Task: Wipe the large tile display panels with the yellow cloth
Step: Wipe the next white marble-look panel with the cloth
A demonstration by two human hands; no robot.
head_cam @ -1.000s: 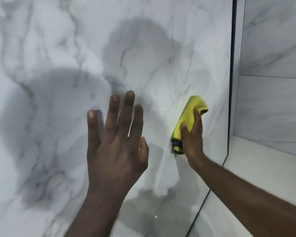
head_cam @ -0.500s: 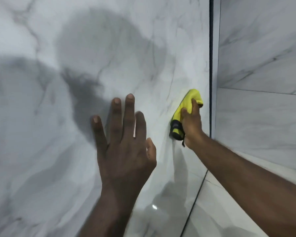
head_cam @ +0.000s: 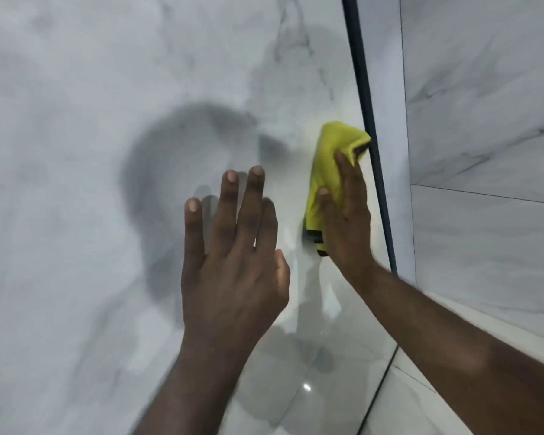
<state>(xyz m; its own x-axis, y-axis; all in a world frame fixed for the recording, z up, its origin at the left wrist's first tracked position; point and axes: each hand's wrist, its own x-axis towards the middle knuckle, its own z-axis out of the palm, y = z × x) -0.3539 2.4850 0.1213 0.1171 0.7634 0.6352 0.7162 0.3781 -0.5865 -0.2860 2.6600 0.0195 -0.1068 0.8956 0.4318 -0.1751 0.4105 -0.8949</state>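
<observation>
Yellow cloth (head_cam: 333,171) has slid up the tile panel (head_cam: 107,120) to its dark edge strip (head_cam: 366,120), at 1 o'clock, so this stroke looks finished. Right hand (head_cam: 346,215) presses it flat, fingers closed over it; left hand (head_cam: 233,262) stays splayed and empty at centre.

Surroundings: a dark edge strip, a tiled side wall, a pale ledge.

A thin dark vertical strip (head_cam: 363,89) runs down right of centre. Beyond it, a wall of white grey-veined marble-look tiles (head_cam: 484,89) shows one fine horizontal joint. A smooth pale ledge (head_cam: 421,409) lies at its foot, lower right.
</observation>
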